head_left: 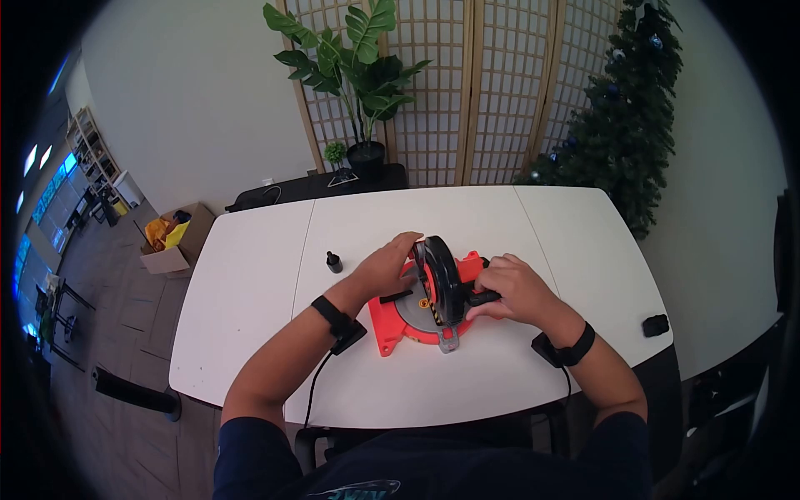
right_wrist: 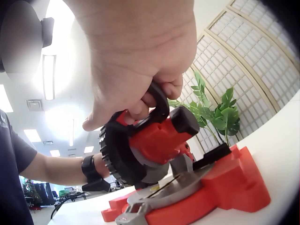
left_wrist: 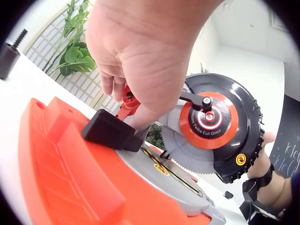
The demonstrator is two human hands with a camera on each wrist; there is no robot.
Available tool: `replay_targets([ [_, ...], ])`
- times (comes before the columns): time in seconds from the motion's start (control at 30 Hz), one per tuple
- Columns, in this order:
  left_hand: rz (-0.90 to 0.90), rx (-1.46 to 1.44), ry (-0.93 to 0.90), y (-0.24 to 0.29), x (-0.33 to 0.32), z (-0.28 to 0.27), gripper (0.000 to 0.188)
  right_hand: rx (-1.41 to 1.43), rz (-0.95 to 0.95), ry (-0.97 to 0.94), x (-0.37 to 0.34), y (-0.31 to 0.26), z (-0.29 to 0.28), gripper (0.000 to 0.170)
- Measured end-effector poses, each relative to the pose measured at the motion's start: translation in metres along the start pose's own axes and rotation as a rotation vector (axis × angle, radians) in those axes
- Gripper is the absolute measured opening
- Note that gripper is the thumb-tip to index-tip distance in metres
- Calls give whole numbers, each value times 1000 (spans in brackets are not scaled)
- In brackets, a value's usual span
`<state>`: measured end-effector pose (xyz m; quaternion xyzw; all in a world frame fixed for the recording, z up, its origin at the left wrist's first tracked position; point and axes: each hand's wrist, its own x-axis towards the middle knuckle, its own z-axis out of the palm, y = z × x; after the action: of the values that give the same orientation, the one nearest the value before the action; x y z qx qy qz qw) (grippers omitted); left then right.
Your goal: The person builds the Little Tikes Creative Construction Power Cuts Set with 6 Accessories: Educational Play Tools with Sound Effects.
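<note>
A toy miter saw (head_left: 450, 275) stands on the white table, with an orange-red base (left_wrist: 65, 159), grey turntable (head_left: 410, 312), black blade guard (left_wrist: 234, 110) and toothed grey disc blade (left_wrist: 176, 159). My right hand (head_left: 517, 290) grips its black loop handle (right_wrist: 161, 103), fingers curled through the loop. At the back of the saw, my left hand (head_left: 385, 271) holds the red hinge part (left_wrist: 127, 105), beside the black fence (left_wrist: 108, 131). Its fingertips are partly hidden behind that part. The blade is raised above the slot in the turntable.
Left of the saw stands a small black cylinder with a threaded stud (head_left: 334, 262). A small black object (head_left: 656, 325) lies by the table's right edge. Cables run from both wrist cameras. Behind the white table (head_left: 250, 292) are a potted plant (head_left: 365, 154) and a lattice screen.
</note>
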<state>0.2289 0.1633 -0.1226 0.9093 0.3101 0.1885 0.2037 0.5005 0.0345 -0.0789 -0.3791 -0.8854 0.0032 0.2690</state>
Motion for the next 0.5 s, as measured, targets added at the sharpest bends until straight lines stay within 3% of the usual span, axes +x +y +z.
replay_targets([
  [0.27,-34,-29,47,-4,-2,6,77,40,100,70,22,-3,-24,38],
  [0.5,-41,-19,136,3,-1,4,59,88,84,133,28,-4,-29,31],
])
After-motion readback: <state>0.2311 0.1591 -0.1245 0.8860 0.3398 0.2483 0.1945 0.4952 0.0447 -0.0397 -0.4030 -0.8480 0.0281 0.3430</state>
